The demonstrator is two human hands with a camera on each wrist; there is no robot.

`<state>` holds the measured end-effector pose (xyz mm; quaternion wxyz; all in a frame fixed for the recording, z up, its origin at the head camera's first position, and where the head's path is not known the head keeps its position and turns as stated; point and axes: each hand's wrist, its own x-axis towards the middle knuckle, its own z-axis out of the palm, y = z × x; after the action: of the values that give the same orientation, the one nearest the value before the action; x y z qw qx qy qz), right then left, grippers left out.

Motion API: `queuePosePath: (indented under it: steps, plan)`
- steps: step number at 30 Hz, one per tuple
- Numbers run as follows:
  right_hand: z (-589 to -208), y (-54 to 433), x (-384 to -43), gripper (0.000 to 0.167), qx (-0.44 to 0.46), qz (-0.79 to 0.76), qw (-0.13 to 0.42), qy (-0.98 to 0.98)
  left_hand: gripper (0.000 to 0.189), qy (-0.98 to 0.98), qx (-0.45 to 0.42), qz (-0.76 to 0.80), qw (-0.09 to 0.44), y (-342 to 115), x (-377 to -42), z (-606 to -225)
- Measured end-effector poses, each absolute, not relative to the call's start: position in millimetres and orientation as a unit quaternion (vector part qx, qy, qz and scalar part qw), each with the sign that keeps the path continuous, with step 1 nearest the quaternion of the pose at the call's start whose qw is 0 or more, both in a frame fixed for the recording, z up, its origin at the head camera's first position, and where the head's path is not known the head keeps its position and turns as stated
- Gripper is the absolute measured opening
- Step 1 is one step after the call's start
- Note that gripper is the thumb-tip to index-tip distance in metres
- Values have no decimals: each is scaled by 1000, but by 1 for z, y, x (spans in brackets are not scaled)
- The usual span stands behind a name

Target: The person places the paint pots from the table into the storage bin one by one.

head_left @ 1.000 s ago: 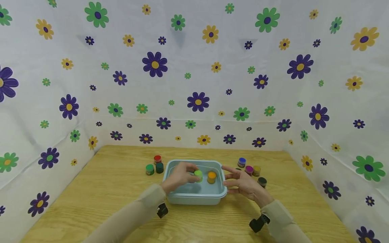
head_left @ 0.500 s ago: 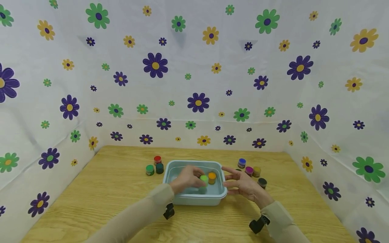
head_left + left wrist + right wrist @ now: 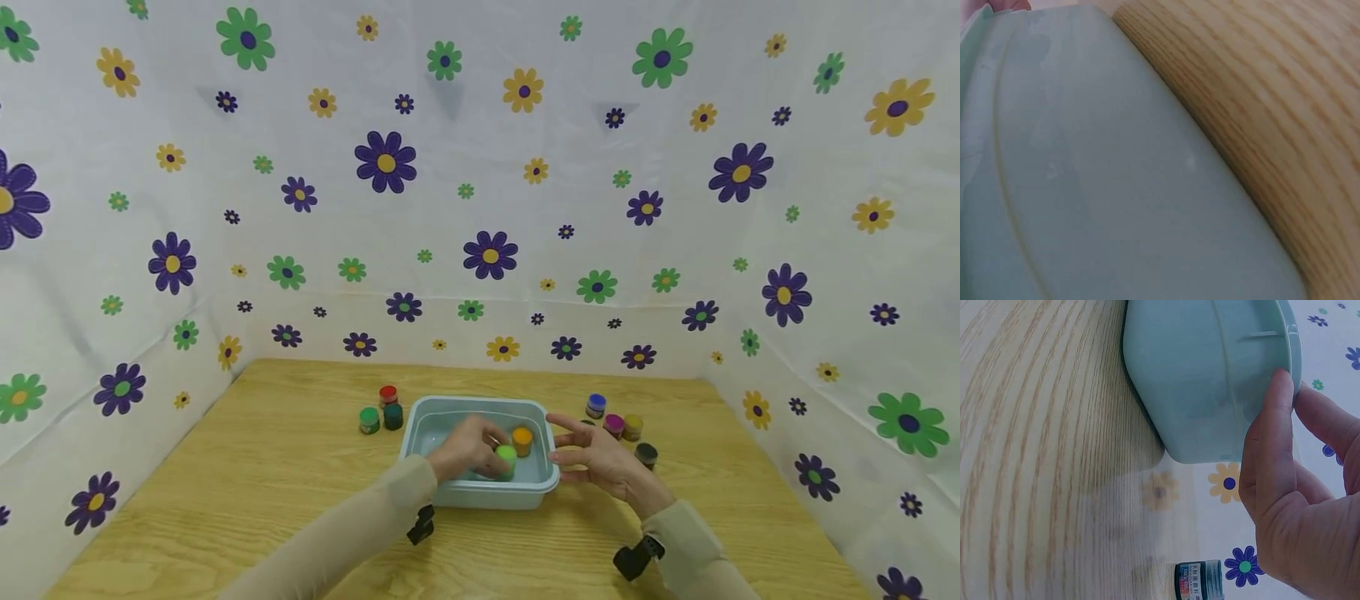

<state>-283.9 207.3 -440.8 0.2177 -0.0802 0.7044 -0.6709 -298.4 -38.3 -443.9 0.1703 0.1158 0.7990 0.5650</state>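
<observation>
My left hand (image 3: 468, 446) reaches into a pale blue plastic basin (image 3: 487, 497) and pinches a light green paint jar (image 3: 507, 460) low over the basin's floor. An orange-lidded paint jar (image 3: 522, 442) stands in the basin just behind it. In the left wrist view only the basin's outer wall (image 3: 1129, 162) fills the frame; the left fingers are hidden there. My right hand (image 3: 603, 458) has its fingers spread and fairly straight, tips touching the basin's right rim. The right wrist view shows fingertips (image 3: 1281, 384) against the rim.
Left of the basin stand paint jars with red (image 3: 387, 392), green (image 3: 369, 418) and dark teal (image 3: 393, 415) lids. Behind the right hand are blue (image 3: 596, 405), magenta (image 3: 613, 425), yellow (image 3: 632, 427) and dark (image 3: 646, 454) jars. Flower-patterned cloth (image 3: 480, 208) surrounds the wooden table (image 3: 300, 500).
My left hand has moved right and toward the near side of the basin, lowering the light green jar beside the orange one. My right hand has stayed at the rim.
</observation>
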Motion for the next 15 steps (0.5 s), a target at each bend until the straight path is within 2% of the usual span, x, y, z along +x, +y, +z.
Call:
queuePosePath:
  steps: [12,15]
  plan:
    - [-437,207,-284,76,-82,-667,225,705,39,844,136,506,111,-37,-302,-450]
    - [-437,207,-283,76,-84,-666,227,706,40,841,139,509,120,-36,-301,-451]
